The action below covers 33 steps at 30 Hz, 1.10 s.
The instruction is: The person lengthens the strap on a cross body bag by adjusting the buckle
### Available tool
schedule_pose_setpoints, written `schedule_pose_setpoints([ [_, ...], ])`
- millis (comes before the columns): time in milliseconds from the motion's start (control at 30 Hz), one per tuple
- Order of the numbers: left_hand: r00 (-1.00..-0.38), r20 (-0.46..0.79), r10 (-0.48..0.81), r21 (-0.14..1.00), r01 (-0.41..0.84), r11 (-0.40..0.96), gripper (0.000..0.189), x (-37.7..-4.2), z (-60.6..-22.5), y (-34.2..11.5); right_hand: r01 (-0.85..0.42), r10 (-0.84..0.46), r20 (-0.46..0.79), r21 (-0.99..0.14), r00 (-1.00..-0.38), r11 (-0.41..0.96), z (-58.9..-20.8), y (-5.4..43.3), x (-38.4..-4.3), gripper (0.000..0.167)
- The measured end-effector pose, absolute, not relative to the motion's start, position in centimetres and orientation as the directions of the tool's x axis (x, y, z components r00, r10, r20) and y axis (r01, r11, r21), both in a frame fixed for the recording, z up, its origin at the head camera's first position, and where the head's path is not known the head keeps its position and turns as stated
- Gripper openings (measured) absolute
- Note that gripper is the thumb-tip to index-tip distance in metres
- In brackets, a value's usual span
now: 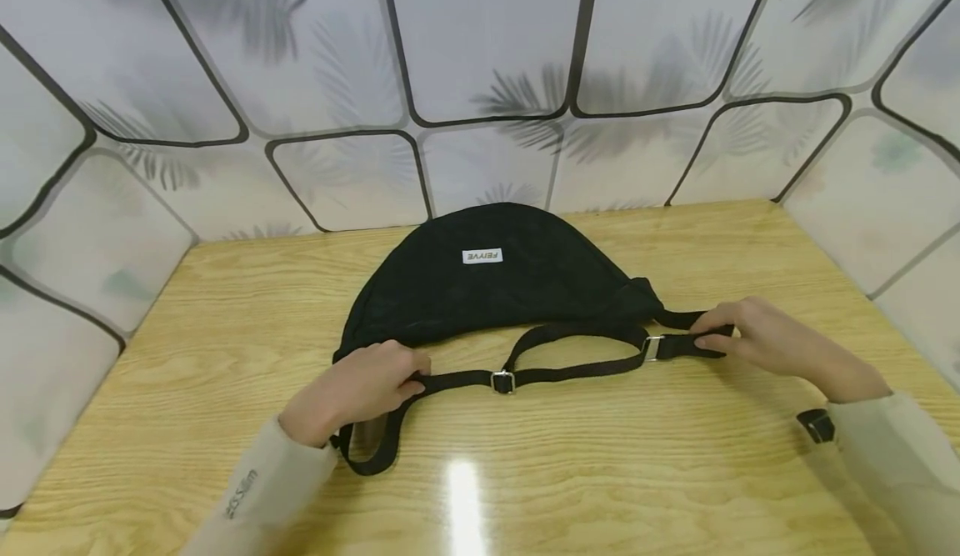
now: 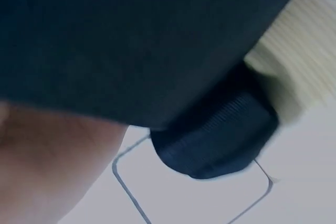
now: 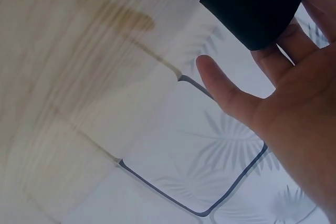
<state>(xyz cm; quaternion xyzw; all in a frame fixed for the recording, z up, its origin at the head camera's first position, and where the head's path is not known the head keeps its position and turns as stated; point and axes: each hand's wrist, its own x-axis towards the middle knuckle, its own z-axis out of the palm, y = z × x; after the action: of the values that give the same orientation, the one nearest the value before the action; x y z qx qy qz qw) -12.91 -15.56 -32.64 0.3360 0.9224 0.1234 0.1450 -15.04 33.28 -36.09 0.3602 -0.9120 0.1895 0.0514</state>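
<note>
A black half-moon waist bag (image 1: 495,289) with a small white label (image 1: 482,256) lies on the wooden table, its curved side away from me. Its black strap (image 1: 577,370) runs along the near side, through a metal slider (image 1: 503,383) and a metal ring (image 1: 652,348). My left hand (image 1: 360,385) pinches the strap by the bag's left end; dark fabric hides its fingers in the left wrist view. At the right, my right hand (image 1: 780,343) holds the strap's looped end (image 3: 254,11) with its fingers, the thumb (image 3: 226,85) standing apart from it in the right wrist view.
Patterned white panels (image 1: 487,164) rise behind and at both sides of the wooden table (image 1: 585,473). A small black object (image 1: 816,425) is by the right sleeve. Below the left hand hangs a loop of strap (image 1: 375,460).
</note>
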Motion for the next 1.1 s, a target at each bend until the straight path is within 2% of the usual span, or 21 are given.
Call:
schedule_pose_setpoints([
  [300, -0.687, -0.118, 0.717, 0.417, 0.621, 0.664, 0.023, -13.1, -33.1, -18.1, -0.675, -0.642, 0.216, -0.323, -0.735, 0.664, -36.2, 33.9, -15.3, 0.021],
  [467, -0.662, -0.099, 0.743, 0.443, 0.640, 0.628, 0.029, -12.9, -33.3, -18.9, -0.677, -0.647, 0.208, -0.314, -0.734, 0.666, -36.1, 34.2, -15.4, 0.005],
  [700, -0.660, -0.091, 0.746, 0.453, 0.640, 0.621, 0.029, -12.9, -33.6, -19.4, -0.670, -0.641, 0.208, -0.319, -0.739, 0.670, -36.3, 34.3, -15.5, 0.007],
  [933, -0.711, -0.122, 0.692, 0.493, 0.562, 0.664, 0.026, -12.8, -33.7, -20.4, -0.614, -0.613, 0.145, -0.392, -0.777, 0.685, -36.0, 34.1, -15.4, 0.005],
  [1100, -0.775, -0.153, 0.614, 0.519, 0.466, 0.717, 0.023, -12.4, -33.8, -22.3, -0.545, -0.588, 0.057, -0.456, -0.807, 0.703, -35.5, 34.3, -15.2, 0.017],
])
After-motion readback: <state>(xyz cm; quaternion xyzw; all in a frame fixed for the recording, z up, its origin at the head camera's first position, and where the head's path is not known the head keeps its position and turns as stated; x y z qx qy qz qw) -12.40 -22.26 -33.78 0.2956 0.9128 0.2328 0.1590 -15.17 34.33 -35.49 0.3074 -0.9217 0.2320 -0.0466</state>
